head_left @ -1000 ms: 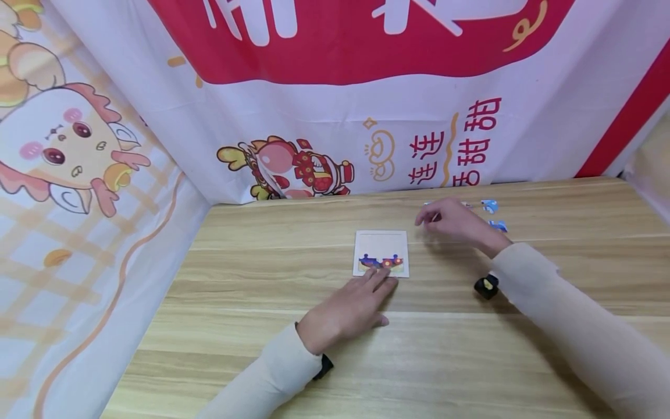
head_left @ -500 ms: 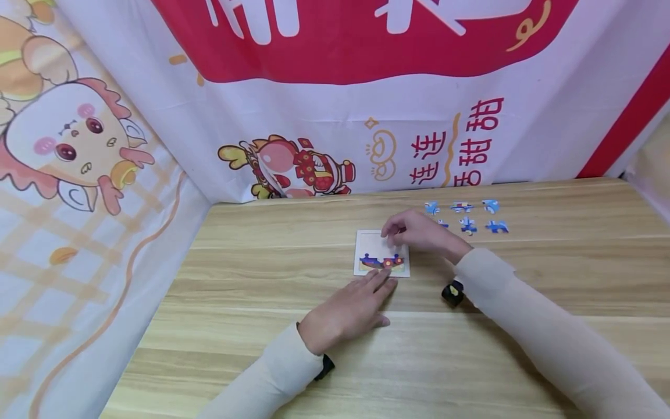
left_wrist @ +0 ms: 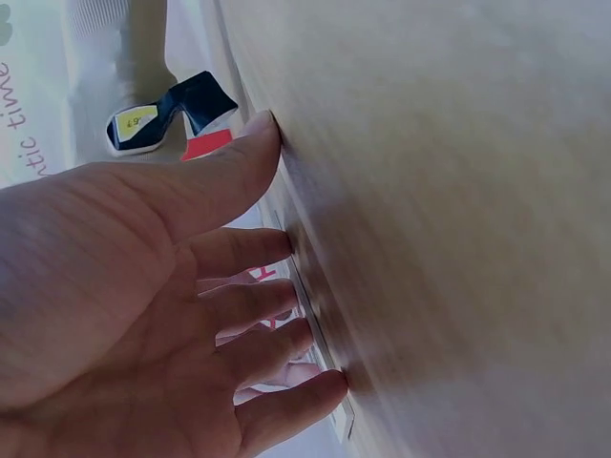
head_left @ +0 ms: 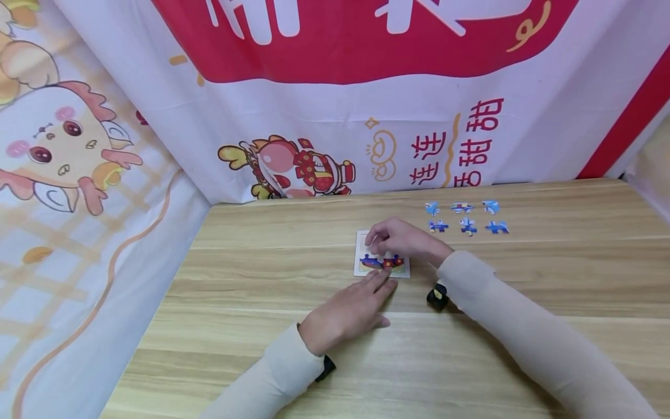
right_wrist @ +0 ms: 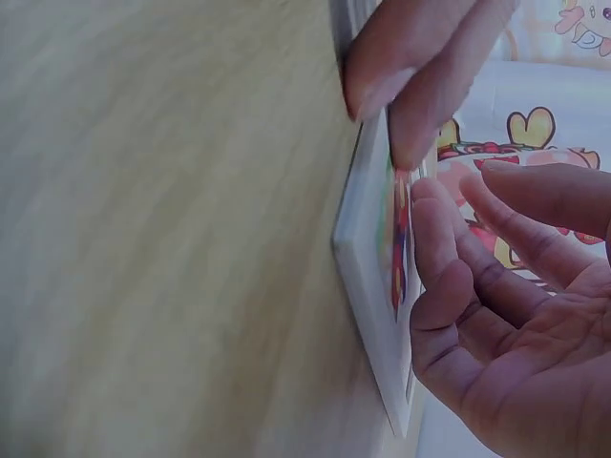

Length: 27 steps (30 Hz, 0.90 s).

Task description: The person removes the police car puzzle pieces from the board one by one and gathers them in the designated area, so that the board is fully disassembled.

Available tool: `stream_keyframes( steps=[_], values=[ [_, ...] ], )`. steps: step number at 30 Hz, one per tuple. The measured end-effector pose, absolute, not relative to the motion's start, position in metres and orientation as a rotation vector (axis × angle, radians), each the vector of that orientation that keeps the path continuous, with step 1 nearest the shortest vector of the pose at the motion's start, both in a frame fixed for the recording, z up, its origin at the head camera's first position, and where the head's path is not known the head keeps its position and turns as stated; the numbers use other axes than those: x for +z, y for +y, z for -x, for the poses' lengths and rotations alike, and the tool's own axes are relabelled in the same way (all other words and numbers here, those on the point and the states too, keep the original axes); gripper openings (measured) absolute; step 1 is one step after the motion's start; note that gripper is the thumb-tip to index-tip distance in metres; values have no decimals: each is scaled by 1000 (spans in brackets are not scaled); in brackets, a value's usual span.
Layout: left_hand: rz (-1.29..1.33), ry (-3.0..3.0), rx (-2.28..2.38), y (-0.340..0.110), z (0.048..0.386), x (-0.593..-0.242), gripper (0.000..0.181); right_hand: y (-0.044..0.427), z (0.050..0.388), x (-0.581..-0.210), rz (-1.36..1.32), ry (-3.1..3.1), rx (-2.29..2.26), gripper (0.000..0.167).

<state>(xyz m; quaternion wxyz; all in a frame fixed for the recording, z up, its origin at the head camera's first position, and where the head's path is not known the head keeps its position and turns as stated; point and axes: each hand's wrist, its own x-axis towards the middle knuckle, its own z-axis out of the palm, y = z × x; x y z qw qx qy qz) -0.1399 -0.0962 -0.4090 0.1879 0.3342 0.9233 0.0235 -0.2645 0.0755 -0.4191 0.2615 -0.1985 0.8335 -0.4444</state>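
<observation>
A small white square puzzle board point(head_left: 361, 244) lies on the table, with joined jigsaw pieces point(head_left: 370, 263) in blue, red and yellow along its near side. My left hand point(head_left: 348, 311) rests at the board's near edge with its fingers extended; the left wrist view shows that hand point(left_wrist: 229, 286) with its fingertips along the edge. Over the board is my right hand point(head_left: 400, 240), its fingers bent. In the right wrist view this right hand point(right_wrist: 506, 305) has thumb and index finger close together at the board's surface. Any piece between them is hidden.
Several loose blue puzzle pieces point(head_left: 467, 226) lie in two rows on the wooden table point(head_left: 262, 262), behind and to the right of the board. A printed cloth point(head_left: 324, 105) hangs along the back edge, and another point(head_left: 110, 250) hangs at the left.
My right hand has moved left from beside the loose pieces to above the board, uncovering those pieces. The left hand has stayed at the board's near edge.
</observation>
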Motion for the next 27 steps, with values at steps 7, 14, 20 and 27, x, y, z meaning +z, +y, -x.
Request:
stream_keyframes(
  steps=[7,14,20,27],
  values=[
    [-923,2588,76,-95,140,-407,76,69,265,-421,532,2251,-1215,19],
    [-925,2590,70,-95,140,-407,75,65,264,-422,520,2252,-1227,19],
    [-928,2592,64,-95,140,-409,75,62,262,-422,502,2255,-1232,20],
    [-926,2597,62,-95,140,-410,76,59,260,-418,442,2249,-1209,20]
  ],
)
